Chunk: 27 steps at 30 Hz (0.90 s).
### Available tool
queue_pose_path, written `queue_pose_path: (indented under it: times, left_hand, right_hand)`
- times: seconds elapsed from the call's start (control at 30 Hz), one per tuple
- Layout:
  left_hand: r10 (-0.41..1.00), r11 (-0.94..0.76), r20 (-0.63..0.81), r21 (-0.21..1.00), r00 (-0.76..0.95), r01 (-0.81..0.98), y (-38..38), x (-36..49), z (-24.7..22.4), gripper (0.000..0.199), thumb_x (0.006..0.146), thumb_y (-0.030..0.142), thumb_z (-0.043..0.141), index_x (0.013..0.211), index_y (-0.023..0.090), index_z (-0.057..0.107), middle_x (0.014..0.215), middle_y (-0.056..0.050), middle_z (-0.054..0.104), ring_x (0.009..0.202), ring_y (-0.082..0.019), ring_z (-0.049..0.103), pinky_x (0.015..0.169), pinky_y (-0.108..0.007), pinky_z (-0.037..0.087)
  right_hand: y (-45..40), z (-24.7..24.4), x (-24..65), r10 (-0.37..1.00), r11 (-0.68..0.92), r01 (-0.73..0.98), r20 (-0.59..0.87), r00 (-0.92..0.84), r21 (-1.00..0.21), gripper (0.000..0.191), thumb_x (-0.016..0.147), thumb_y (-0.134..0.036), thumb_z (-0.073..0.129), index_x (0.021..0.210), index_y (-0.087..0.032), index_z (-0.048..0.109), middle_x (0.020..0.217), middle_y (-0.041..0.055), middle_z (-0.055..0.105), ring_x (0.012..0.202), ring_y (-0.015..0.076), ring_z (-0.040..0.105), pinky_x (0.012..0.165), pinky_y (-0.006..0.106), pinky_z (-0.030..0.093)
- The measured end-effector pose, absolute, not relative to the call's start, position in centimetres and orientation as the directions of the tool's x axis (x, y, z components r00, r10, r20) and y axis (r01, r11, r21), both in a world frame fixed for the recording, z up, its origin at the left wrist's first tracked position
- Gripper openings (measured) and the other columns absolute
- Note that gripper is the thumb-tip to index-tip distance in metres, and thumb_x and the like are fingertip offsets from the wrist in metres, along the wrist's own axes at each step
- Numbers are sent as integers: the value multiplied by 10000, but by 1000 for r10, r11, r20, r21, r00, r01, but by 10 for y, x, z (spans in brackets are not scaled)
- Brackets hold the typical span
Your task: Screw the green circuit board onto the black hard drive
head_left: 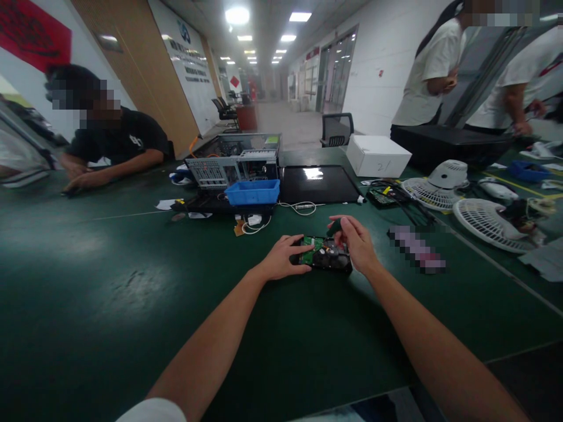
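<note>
On the green table in front of me lies a slim black electronic device with its inside showing. A green circuit board fills its left part, and dark round parts sit at its right. My left hand grips the left end, fingers along the far side and thumb along the near edge. Above the right end, my right hand is closed around a small tool with a dark green handle, which looks like a screwdriver. Its tip is too small to make out.
Beyond the device stand an open computer case, a blue tray and a flat black panel. Right of these are a white box and white fan parts. A person sits at the far left; others stand at right.
</note>
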<state>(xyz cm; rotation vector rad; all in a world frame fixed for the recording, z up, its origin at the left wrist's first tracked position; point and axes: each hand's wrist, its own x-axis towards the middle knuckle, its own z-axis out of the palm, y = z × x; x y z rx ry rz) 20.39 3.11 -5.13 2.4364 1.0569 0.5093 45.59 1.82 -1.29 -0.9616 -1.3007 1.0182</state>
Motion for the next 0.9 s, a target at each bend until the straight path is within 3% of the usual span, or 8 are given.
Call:
queue_pose_path:
  times: [0.1, 0.2, 0.3, 0.47, 0.67, 0.9]
  left_hand:
    - [754, -608, 156, 535, 639, 587, 32, 204, -52, 668, 824, 587, 763, 1439, 401, 581, 1617, -29, 377, 1396, -348, 368, 1160, -565, 344]
    - [757, -603, 154, 540, 635, 587, 32, 203, -53, 667, 820, 583, 769, 1435, 405, 584, 1614, -26, 380, 1392, -351, 370, 1164, -570, 335]
    - [754, -607, 154, 536, 638, 587, 33, 203, -54, 668, 820, 587, 767, 1436, 403, 584, 1613, -25, 382, 1393, -349, 369, 1166, -562, 334]
    - [749, -611, 155, 538, 644, 581, 33, 203, -53, 671, 818, 597, 766, 1434, 402, 587, 1617, -26, 376, 1387, -347, 376, 1170, -556, 331]
    - [750, -607, 150, 545, 644, 579, 33, 203, -53, 683, 818, 605, 763, 1443, 401, 576, 1617, -33, 374, 1398, -350, 361, 1165, -570, 330]
    - [754, -598, 141, 550, 641, 583, 35, 203, -54, 694, 814, 610, 763, 1449, 410, 567, 1615, -32, 375, 1407, -356, 350, 1162, -581, 328]
  right_hand:
    - [18, -13, 457, 962, 271, -4, 271, -17, -962, 420, 936, -604, 584, 1128, -257, 722, 672, -14, 600, 528, 119, 496, 467, 239, 391]
    - [20, -14, 459, 970, 242, -16, 243, -31, -970, 413, 919, -610, 607, 1069, -243, 723, 606, -22, 563, 523, 132, 499, 464, 245, 391]
    - [21, -15, 459, 975, 217, -58, 219, -39, -975, 395, 911, -606, 620, 1006, -233, 706, 681, 3, 635, 550, 134, 547, 463, 242, 403]
    - [23, -16, 459, 978, 196, -163, 206, -41, -967, 406, 912, -618, 602, 986, -225, 664, 1003, 63, 738, 599, 126, 597, 482, 252, 450]
    - [22, -14, 460, 974, 188, -158, 205, -96, -969, 414, 924, -608, 587, 1060, -231, 688, 1015, 63, 735, 618, 125, 591, 512, 257, 467]
    - [21, -13, 458, 974, 202, -103, 211, -79, -974, 417, 917, -599, 609, 1142, -265, 714, 980, 35, 704, 581, 102, 547, 458, 233, 406]
